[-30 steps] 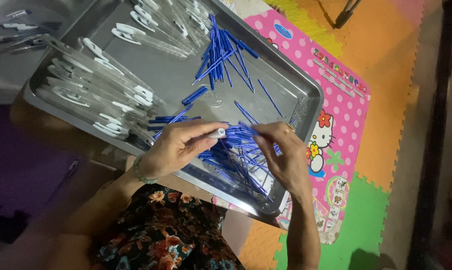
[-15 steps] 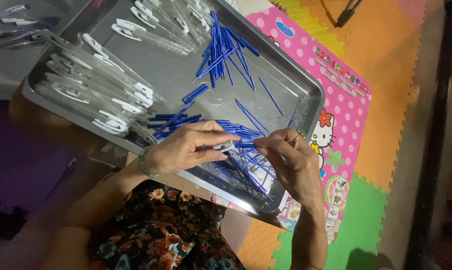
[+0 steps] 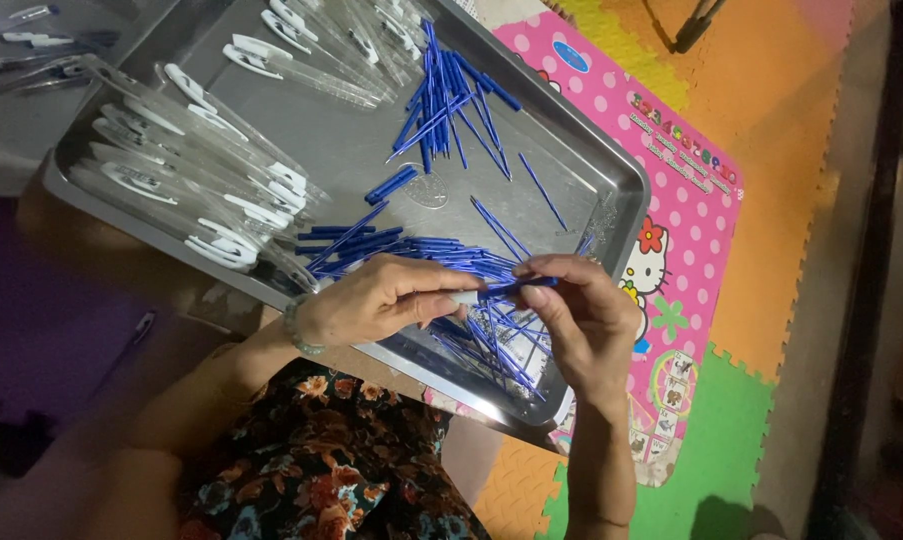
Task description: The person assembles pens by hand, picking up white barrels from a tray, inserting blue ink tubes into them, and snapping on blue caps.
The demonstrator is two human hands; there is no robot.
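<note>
Two hands meet over the near corner of a metal tray (image 3: 611, 180). Left hand (image 3: 376, 300): fingers curled, thumb and fingertips pinched on a small pale piece (image 3: 465, 297), which looks like a clear pen barrel end; most of it is hidden under the fingers. Right hand (image 3: 583, 320): fingers bent, tips pressed together on a thin blue refill (image 3: 526, 284), held roughly level and pointing toward the left hand. Refill tip and pale piece touch or nearly touch; cannot tell whether one is inside the other. A beaded bracelet (image 3: 296, 325) sits on the left wrist.

Directly under both hands, a loose heap of blue refills (image 3: 471, 330) lies on the tray floor, spreading toward the near right corner. A second heap of the same refills (image 3: 441, 100) lies farther off, near the tray's far side, with a few strays between the two. Along the tray's left side, a row of clear pen barrels with white clips (image 3: 191, 180); more of them (image 3: 331, 50) at the far edge.

The tray rests partly on a pink dotted mat (image 3: 691, 200) with cartoon prints. Beyond that, foam floor tiles in orange (image 3: 771, 100) and green (image 3: 721, 480). Floral fabric (image 3: 321, 470) covers the person's lap at the bottom of the view.
</note>
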